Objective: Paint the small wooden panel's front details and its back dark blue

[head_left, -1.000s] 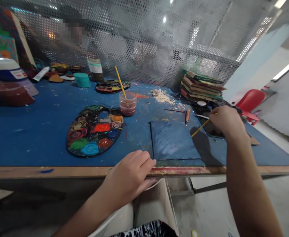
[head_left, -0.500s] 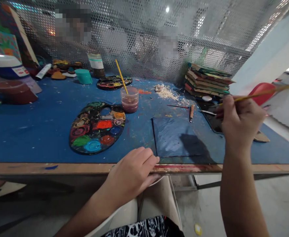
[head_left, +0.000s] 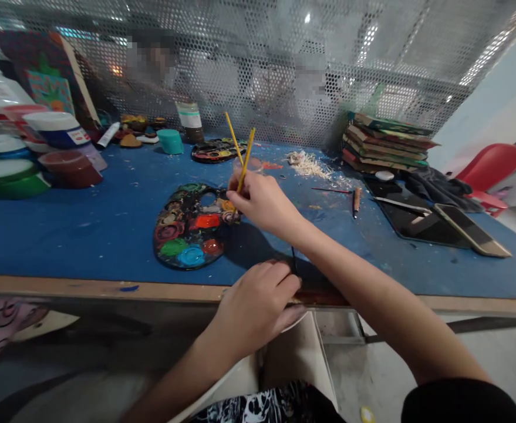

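My right hand (head_left: 258, 197) pinches a yellow-handled paintbrush (head_left: 248, 154), its tip down at the right edge of a dark paint palette (head_left: 163, 235). The palette's wells hold red, orange, green, light blue and brown paint. Behind that hand stands a clear cup (head_left: 254, 165), partly hidden, with a second yellow brush (head_left: 232, 132) leaning in it. My left hand (head_left: 262, 299) is closed over the table's front edge (head_left: 187, 292), fingers above and thumb below, by the corner of a blue-grey painted panel (head_left: 354, 232). My right forearm covers much of this panel.
Paint tubs (head_left: 70, 168) crowd the left side. At the back are a second palette (head_left: 218, 150), a pile of shavings (head_left: 308, 164) and stacked boards (head_left: 385, 144). A small wooden-handled tool (head_left: 357, 200), a tablet (head_left: 410, 214) and a phone (head_left: 473, 230) lie on the right.
My right hand has swung from the far right, above the tablet, leftward to the palette with the brush, now pointed down. My left hand stays at the table edge. The view has shifted slightly.
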Action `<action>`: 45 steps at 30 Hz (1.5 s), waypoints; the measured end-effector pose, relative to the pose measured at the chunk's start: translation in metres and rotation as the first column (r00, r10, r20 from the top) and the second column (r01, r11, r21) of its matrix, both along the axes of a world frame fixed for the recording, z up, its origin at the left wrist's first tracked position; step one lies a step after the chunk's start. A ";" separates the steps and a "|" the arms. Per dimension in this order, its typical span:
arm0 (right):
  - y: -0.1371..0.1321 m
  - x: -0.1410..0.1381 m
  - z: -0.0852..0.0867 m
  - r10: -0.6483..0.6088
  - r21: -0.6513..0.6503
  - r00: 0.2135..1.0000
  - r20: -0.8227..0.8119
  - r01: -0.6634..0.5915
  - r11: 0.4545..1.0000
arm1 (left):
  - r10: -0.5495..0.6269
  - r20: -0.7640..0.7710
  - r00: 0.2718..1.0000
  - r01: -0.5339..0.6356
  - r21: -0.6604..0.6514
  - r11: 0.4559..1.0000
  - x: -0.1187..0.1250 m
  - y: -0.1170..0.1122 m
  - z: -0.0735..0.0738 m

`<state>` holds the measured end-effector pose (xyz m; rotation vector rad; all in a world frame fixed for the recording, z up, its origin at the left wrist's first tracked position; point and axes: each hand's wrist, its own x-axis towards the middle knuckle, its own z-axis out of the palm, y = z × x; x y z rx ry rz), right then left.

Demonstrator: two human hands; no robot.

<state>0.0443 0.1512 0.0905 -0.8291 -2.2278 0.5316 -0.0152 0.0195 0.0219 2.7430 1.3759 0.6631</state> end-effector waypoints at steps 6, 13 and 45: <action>-0.008 -0.005 -0.007 0.098 -0.009 0.995 -0.035 -0.099 0.995 | 0.006 0.000 1.000 -0.006 -0.012 1.000 0.000 -0.001 -0.002; -0.005 -0.001 -0.011 0.070 0.025 0.993 -0.090 -0.069 0.997 | 0.006 0.004 1.000 -0.006 0.012 1.000 0.000 -0.001 0.000; -0.088 0.132 -0.028 -0.318 -0.065 0.927 -0.200 0.311 0.948 | -0.083 0.058 0.995 0.071 0.185 0.980 -0.007 0.004 -0.007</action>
